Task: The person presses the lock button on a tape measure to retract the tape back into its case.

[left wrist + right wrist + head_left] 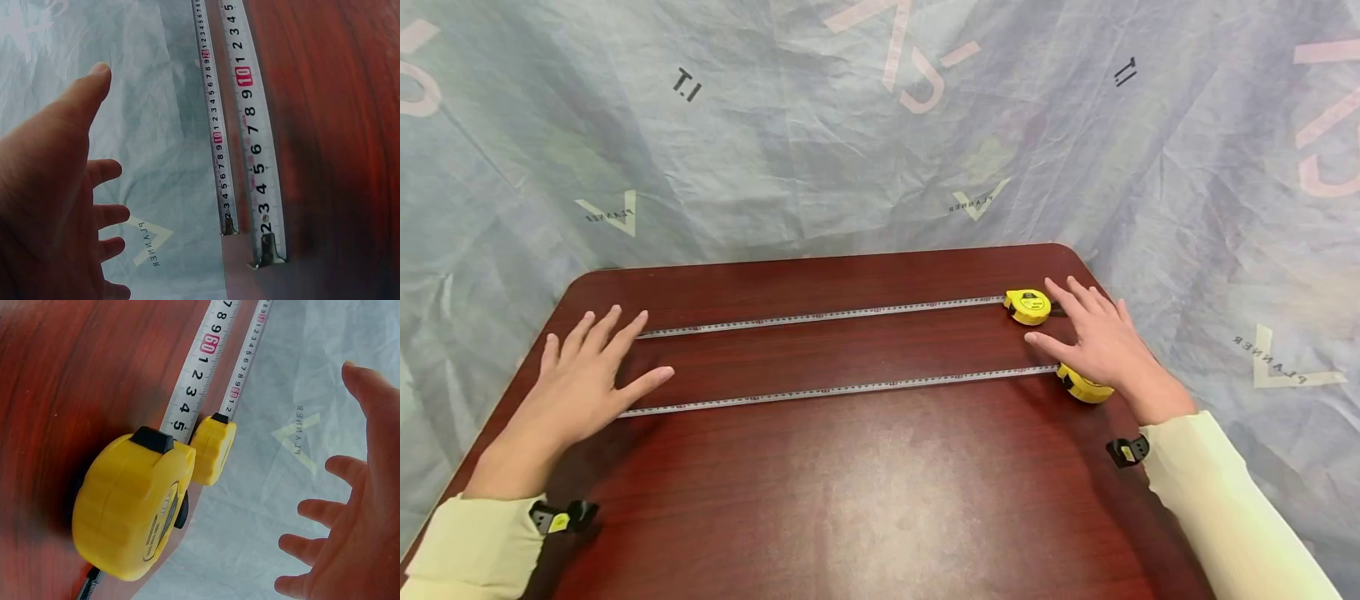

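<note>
Two yellow tape measures lie on the table with their blades drawn out leftward, roughly parallel. The far tape measure (1028, 307) shows whole; the near tape measure (1086, 387) is partly covered by my right hand (1101, 337), which hovers over it with fingers spread, holding nothing. In the right wrist view the near case (128, 506) looks large, with a black strap at its end. My left hand (576, 383) is spread above the left ends of the far blade (820, 317) and near blade (827, 391). Metal end hooks (269, 251) show in the left wrist view, apart from the fingers.
The dark red wooden table (865, 492) has rounded far corners. Behind and beside it hangs a wrinkled grey sheet (820, 150) with printed letters. Each wrist wears a small black camera, one (561, 517) at the left sleeve and another (1127, 452) at the right.
</note>
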The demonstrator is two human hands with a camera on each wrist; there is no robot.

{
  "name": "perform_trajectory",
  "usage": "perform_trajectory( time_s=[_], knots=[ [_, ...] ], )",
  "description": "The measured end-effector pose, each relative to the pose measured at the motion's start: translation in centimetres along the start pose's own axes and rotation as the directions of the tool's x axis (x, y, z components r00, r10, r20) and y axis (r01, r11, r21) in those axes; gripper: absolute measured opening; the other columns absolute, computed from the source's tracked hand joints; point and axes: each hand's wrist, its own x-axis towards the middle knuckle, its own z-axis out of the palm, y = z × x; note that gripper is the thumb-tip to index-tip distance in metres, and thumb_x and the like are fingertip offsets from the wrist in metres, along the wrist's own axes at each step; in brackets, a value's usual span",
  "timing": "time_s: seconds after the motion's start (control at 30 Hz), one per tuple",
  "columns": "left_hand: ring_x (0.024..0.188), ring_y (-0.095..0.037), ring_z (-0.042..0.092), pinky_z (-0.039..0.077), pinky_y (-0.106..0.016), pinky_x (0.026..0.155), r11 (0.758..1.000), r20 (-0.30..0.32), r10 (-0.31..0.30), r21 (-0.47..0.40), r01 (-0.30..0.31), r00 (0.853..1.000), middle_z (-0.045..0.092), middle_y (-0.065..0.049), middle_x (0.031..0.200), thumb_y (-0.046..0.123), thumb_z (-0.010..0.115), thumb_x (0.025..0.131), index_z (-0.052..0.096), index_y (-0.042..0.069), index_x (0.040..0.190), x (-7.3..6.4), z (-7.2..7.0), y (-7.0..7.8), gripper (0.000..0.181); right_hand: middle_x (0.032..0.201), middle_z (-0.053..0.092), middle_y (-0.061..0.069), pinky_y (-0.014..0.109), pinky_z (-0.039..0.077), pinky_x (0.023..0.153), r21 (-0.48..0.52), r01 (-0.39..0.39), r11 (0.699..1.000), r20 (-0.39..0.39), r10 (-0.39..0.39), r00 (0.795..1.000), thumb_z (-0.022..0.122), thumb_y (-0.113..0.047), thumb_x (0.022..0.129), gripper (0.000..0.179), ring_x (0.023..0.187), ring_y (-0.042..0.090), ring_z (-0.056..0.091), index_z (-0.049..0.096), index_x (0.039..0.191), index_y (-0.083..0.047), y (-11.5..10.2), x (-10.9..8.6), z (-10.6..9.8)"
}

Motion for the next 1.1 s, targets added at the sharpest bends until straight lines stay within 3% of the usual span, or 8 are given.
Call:
perform_trajectory(
  time_s=[0.2,0.43,0.6,0.77,1.1],
  knots=[
    [0.153,-0.049,-0.003,-0.016,-0.071,0.112,1.0,-0.004,-0.002,-0.027,0.002,1.0,0.008,-0.026,0.169,0.063,0.062,0.096,0.014,0.018,0.167,-0.6,0.3,-0.7,0.097,0.169,0.011,0.023,0.072,-0.003,0.115,0.031,0.008,0.999,-0.016,-0.007,1.0,0.063,-0.063,0.096,0.095,0.151,0.054,0.01,0.015,0.168,-0.023,0.6,-0.5,0.2],
    [0.154,-0.047,-0.004,-0.014,-0.068,0.114,0.997,-0.006,0.013,-0.077,-0.013,1.0,0.006,-0.025,0.169,0.057,0.064,0.097,0.013,0.018,0.168,-1.3,0.4,-1.8,0.095,0.168,0.016,0.025,0.074,0.01,0.113,0.083,0.045,0.995,-0.052,-0.041,0.998,0.069,-0.054,0.096,0.092,0.151,0.049,0.016,0.02,0.167,-0.021,1.0,-1.1,0.3],
    [0.154,-0.048,0.003,-0.004,-0.067,0.117,0.994,-0.028,0.035,-0.101,-0.037,0.999,0.012,-0.028,0.167,0.052,0.07,0.095,0.016,0.017,0.167,-1.8,0.5,-2.5,0.097,0.169,0.014,0.021,0.076,0.016,0.109,0.132,0.023,0.991,-0.038,-0.018,0.999,0.071,-0.052,0.095,0.092,0.15,0.051,0.015,0.02,0.167,-0.026,1.3,-1.4,0.3],
    [0.153,-0.049,0.007,0.003,-0.073,0.114,0.982,-0.028,0.034,-0.183,-0.038,0.999,0.011,-0.022,0.17,0.048,0.074,0.094,0.016,0.024,0.167,-2.3,0.4,-3.1,0.097,0.169,0.016,0.019,0.076,0.022,0.106,0.178,0.026,0.984,-0.043,-0.018,0.999,0.075,-0.049,0.094,0.093,0.15,0.049,0.017,0.022,0.166,-0.027,2.0,-1.7,0.6],
    [0.15,-0.051,0.017,0.015,-0.077,0.109,0.963,-0.026,0.03,-0.266,-0.036,0.999,0.017,-0.019,0.169,0.04,0.079,0.092,0.019,0.028,0.167,-3.0,0.6,-4.3,0.097,0.167,0.022,0.015,0.074,0.025,0.107,0.271,0.029,0.962,-0.031,-0.022,0.999,0.078,-0.041,0.093,0.089,0.152,0.041,0.02,0.027,0.165,-0.025,3.0,-2.3,0.9]
  ],
)
